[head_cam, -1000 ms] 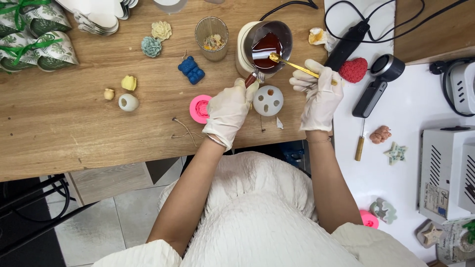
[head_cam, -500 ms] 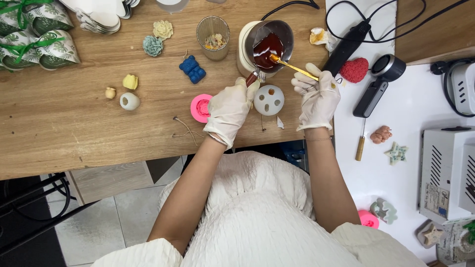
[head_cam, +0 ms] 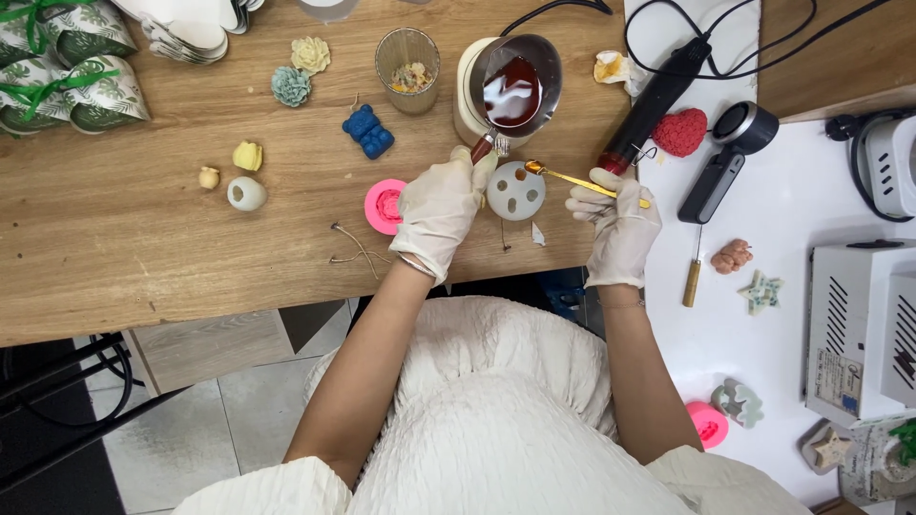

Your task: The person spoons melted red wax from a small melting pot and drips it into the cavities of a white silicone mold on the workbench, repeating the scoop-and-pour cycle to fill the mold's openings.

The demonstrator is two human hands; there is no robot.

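Dark red liquid fills the small metal pouring pot [head_cam: 515, 84], which sits on the wooden table [head_cam: 143, 257]. The left hand [head_cam: 441, 212], in a pale glove, is closed around the pot's handle, just beside a round grey silicone mould [head_cam: 516, 190]. The right hand [head_cam: 618, 221], also gloved, pinches a gold spoon [head_cam: 572, 178]; the spoon's bowl hangs over the mould's upper right edge with a bit of orange-red liquid in it. Can't tell whether the spoon touches the mould.

Left of the left hand: a pink round mould [head_cam: 385, 206], loose wicks [head_cam: 358, 250], a blue bear-shaped candle [head_cam: 368, 132]. Behind the pot's left side: a glass jar [head_cam: 408, 59] with dried bits. To the right, a black heat tool [head_cam: 658, 100] lies at an angle, near a red heart-shaped candle [head_cam: 679, 132].
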